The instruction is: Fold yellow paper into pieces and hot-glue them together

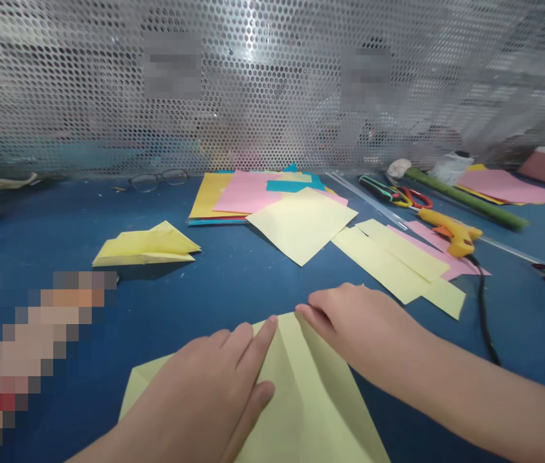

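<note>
Two hands: both rest on one pale yellow sheet (pixel 311 399) at the near edge of the blue counter (pixel 51 231).
Left hand (pixel 209 386): lies flat on the sheet's left half, fingers (pixel 258 344) straight and close together, thumb alongside, pressing down.
Right hand (pixel 359 321): fingertips bunched together on the sheet's far point, pressing the crease there.
Sheet: folded to a peak at the far end, one centre crease running toward the viewer.
Folded yellow pieces: one (pixel 144 247), well apart to the far left.
Loose pale yellow sheets: one square (pixel 301 225) beyond the hands, plus overlapping strips (pixel 393 257) to its right; exact count unclear.
Coloured paper stack (pixel 234 193): one, behind the square.
Glue gun (pixel 450 231): one, far right, with black cord.
Scissors (pixel 410 196): one pair, red handles.
Eyeglasses (pixel 157 180): one pair, at the perforated metal screen (pixel 272 83).
</note>
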The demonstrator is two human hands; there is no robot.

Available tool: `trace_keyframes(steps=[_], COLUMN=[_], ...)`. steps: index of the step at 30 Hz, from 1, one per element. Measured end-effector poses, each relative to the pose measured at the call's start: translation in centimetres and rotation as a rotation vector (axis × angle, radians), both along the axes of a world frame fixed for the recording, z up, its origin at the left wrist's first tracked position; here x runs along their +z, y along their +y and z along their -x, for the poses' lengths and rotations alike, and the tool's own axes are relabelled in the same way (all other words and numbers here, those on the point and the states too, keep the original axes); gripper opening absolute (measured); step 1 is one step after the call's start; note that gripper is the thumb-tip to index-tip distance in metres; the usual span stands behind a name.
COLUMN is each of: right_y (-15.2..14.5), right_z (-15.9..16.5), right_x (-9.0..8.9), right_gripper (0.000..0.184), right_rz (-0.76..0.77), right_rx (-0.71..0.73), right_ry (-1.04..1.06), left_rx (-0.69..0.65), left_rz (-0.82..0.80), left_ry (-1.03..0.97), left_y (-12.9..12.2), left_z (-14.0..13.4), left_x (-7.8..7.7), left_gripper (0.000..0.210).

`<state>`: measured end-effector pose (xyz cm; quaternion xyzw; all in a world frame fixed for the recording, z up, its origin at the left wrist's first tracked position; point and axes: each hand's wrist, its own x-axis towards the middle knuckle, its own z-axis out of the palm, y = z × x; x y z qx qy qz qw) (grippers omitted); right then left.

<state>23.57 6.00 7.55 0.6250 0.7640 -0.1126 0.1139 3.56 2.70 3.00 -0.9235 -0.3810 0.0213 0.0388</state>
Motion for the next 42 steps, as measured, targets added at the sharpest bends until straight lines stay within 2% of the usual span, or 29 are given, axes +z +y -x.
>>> trace_keyframes(steps=[5, 12, 17, 23, 26, 33, 37, 42], right_y=[-1.0, -1.0, -1.2, -1.4, -1.4, -1.5, -1.5, -1.5], right_z=[0.4, 0.3, 0.3, 0.4, 0.4, 0.0, 0.0, 0.0], right_x=[-0.6, -0.8, -0.9, -1.1, -1.1, -1.9, -2.0, -1.5], right_gripper=[0.035, 0.033, 0.029, 0.03, 0.03, 0.037, 0.036, 0.031], right_rz=[-0.047, -0.068, -0.08, -0.11, -0.143, -0.271, -0.274, -0.198], right_rx=[0.027, 0.04, 0.017, 0.02, 0.02, 0.014, -0.004, -0.018], right_ry=[-0.093, -0.133, -0.149, -0.133, -0.114, -0.028, -0.024, -0.065], left_rx=[0.017, 0.084, 0.145, 0.14, 0.124, 0.115, 0.071, 0.075], left_rz=[0.077, 0.221, 0.267, 0.275, 0.259, 0.326, 0.306, 0.283], left_ry=[0.044, 0.099, -0.025, -0.115, -0.045, 0.184, 0.197, 0.099], left_y=[0.0, 0.2, 0.2, -0.1, -0.3, 0.2, 0.1, -0.2], left_z=[-0.2, -0.4, -0.4, 0.2, 0.1, -1.3, -1.2, -0.4], left_x=[0.3, 0.6, 0.6, 0.1, 0.2, 1.6, 1.0, -0.3], left_gripper=[0.058, 0.058, 0.053, 0.049, 0.05, 0.052, 0.054, 0.056])
